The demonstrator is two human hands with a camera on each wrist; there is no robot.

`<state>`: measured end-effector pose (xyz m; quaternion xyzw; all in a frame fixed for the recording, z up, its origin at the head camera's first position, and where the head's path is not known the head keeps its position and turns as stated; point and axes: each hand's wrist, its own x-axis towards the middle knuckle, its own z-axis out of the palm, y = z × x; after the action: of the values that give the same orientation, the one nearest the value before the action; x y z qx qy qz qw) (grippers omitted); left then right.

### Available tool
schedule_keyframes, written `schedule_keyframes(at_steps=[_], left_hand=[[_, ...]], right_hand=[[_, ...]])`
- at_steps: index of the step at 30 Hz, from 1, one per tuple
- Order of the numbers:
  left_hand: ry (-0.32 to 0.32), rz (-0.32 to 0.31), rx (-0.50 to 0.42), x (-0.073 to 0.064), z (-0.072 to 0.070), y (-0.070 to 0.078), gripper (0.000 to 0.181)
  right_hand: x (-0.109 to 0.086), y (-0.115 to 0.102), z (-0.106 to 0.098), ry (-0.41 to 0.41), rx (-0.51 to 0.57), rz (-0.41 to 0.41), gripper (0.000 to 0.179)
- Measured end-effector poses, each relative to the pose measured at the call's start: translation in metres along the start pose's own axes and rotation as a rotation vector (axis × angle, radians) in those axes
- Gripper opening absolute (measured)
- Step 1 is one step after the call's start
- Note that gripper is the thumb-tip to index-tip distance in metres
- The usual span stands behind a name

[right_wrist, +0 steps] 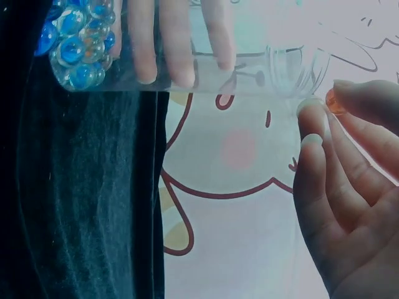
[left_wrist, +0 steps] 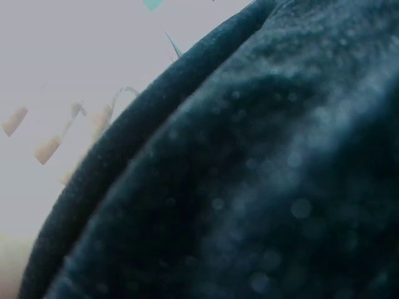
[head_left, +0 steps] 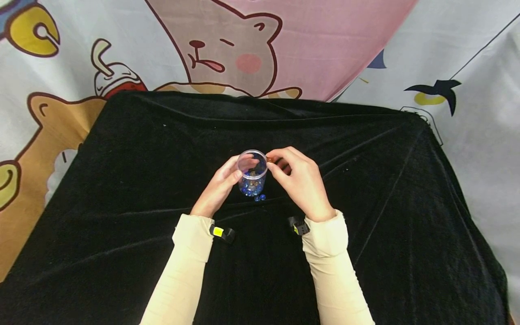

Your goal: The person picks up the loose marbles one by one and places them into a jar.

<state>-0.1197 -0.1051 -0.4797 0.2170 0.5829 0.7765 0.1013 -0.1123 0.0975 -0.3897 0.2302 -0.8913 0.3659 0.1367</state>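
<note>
A clear round jar [head_left: 252, 174] stands on the black cloth, its lower part filled with blue and some amber-tinted glass marbles [right_wrist: 78, 47]. My left hand [head_left: 219, 185] grips the jar from its left side; its fingers [right_wrist: 174, 50] show through the clear wall in the right wrist view. At the jar's rim, my right hand [head_left: 298, 178] pinches an orange marble [right_wrist: 336, 103] between thumb and fingertips. Two loose blue marbles [head_left: 260, 197] lie on the cloth close by the jar's base. The left wrist view shows neither the jar nor the marbles.
Black velvety cloth [head_left: 162, 158] with folds covers the table. Behind it hangs a pale curtain [head_left: 337, 36] printed with cartoon animals. Each wrist wears a dark strap with a small camera [head_left: 300, 227].
</note>
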Motion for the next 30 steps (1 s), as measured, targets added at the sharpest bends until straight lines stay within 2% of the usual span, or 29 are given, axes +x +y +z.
schedule_keyframes(at_steps=[5,13,16,23,30], left_hand=[[-0.007,0.002,0.000,0.000,-0.001,-0.001,0.039],[0.003,-0.032,0.019,-0.001,0.000,0.001,0.041],[0.006,-0.039,0.029,-0.001,0.003,0.007,0.045],[-0.006,-0.051,0.058,-0.003,0.008,0.021,0.038],[0.006,-0.058,0.047,-0.003,0.006,0.017,0.039]], right_hand=[[0.000,-0.004,0.002,0.013,0.035,-0.009,0.016],[0.000,-0.007,0.007,0.004,0.044,-0.024,0.018],[0.000,-0.007,0.008,0.003,0.036,-0.032,0.019],[0.000,-0.006,0.012,-0.009,0.040,-0.048,0.019],[0.000,-0.007,0.011,-0.032,0.076,-0.059,0.019]])
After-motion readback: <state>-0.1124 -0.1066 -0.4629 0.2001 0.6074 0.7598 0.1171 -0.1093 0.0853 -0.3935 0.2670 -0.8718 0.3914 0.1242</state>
